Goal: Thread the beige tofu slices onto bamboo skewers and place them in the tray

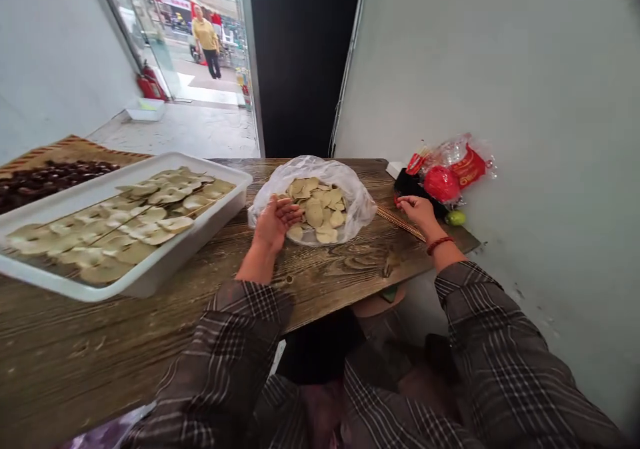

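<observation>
My left hand is at the left edge of a clear plastic bag, palm turned up and fingers stretched out, with nothing visible in it. Thin, round, pale slices lie heaped in the open bag. On the right, my right hand is above a bundle of thin wooden skewers. Its thumb and fingertips are pinched together; whatever they hold is too small to make out. A white plastic tray to the left contains rows of similar slices threaded on skewers.
Dark reddish-brown pieces lie on a brown mat behind the tray. Red packaging, a black bag and a green fruit sit by the right wall. A person stands outside the glass door.
</observation>
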### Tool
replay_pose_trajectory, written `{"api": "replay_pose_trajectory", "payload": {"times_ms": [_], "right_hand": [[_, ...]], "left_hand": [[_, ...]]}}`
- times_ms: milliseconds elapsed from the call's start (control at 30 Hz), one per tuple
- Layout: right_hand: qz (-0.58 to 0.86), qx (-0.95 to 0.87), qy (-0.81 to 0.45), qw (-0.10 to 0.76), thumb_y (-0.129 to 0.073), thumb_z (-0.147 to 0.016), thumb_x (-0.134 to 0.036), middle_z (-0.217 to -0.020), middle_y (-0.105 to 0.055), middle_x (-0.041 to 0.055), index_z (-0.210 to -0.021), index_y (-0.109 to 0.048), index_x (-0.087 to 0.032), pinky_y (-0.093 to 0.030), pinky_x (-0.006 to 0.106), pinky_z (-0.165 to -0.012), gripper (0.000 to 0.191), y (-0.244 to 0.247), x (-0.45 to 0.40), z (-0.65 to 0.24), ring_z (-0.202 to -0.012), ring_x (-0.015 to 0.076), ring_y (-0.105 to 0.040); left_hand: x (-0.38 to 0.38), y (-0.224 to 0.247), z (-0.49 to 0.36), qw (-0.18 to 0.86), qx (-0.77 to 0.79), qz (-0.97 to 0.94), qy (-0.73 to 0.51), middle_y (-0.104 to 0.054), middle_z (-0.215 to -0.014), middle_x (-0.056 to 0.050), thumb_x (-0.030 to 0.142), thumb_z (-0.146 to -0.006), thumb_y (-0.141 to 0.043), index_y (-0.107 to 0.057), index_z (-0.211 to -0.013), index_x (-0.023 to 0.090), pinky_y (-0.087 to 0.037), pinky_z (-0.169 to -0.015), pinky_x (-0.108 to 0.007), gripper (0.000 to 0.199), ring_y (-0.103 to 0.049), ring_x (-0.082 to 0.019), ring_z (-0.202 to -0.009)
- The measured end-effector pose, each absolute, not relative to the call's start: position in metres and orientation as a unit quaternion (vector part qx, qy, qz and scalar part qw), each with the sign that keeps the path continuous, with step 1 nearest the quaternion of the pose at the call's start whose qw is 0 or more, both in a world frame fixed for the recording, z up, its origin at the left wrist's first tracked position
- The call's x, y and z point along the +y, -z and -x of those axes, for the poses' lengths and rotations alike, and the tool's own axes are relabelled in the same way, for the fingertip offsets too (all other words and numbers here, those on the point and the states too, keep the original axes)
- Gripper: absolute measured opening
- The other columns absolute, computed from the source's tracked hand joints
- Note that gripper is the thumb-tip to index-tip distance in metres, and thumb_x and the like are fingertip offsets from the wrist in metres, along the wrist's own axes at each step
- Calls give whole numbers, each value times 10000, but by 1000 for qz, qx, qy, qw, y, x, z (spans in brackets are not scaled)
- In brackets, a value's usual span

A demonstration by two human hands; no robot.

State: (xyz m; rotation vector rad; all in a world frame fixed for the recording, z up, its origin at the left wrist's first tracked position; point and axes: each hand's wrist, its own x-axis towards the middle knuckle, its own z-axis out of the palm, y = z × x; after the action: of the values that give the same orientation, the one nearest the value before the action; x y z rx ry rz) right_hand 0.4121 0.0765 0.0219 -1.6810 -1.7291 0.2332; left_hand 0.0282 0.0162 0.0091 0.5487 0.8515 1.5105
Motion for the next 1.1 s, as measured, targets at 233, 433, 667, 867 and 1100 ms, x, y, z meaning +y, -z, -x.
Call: {"api": "replay_pose_trajectory", "payload": {"times_ms": [233, 433, 667, 867, 1100], "right_hand": [[681, -677, -70, 270, -585, -832, -234, -1012, -763, 108, -1035, -775, -172, -468, 307, -831, 285, 15, 63, -432, -898, 215, -667], [695, -672, -33, 253, -546, -882, -298, -1071, -731, 83, -1096, -751, -200, -458, 284, -810, 312, 28, 82, -412, -918, 199, -647], [702, -674, -1, 230, -559, -859, -309, -927, -700, 115, -989, -758, -174, -431, 306, -726, 273, 40, 96, -401, -830, 221, -631], [704, -671, 4, 234, -546, -848, -352, -907, -701, 114, -856, -746, -183, -416, 314, -678, 262, 50, 109, -407, -785, 228, -628], [715, -636, 14, 289, -471, -870, -341, -862, -705, 136, -885, -696, -155, -445, 347, -687, 292, 43, 113, -406, -763, 253, -627]], "left_hand": [[15, -13, -28, 592, 392, -260, -655, -727, -721, -51, 417, -1007, -352, -642, -875, 145, -563, -703, -286, 419, -701, -146, -652], [15, -8, -25, 595, 390, -269, -649, -735, -744, -59, 434, -987, -411, -634, -908, 129, -563, -713, -293, 387, -714, -159, -664], [9, -1, -25, 600, 385, -276, -645, -731, -740, -71, 475, -930, -530, -629, -957, 119, -540, -644, -277, 370, -705, -166, -632], [7, 3, -27, 597, 381, -269, -653, -732, -756, -81, 488, -909, -567, -628, -966, 111, -540, -620, -276, 386, -703, -170, -626], [6, 0, -28, 602, 383, -269, -647, -731, -751, -75, 517, -890, -588, -632, -941, 114, -539, -629, -279, 408, -700, -166, -616]]}}
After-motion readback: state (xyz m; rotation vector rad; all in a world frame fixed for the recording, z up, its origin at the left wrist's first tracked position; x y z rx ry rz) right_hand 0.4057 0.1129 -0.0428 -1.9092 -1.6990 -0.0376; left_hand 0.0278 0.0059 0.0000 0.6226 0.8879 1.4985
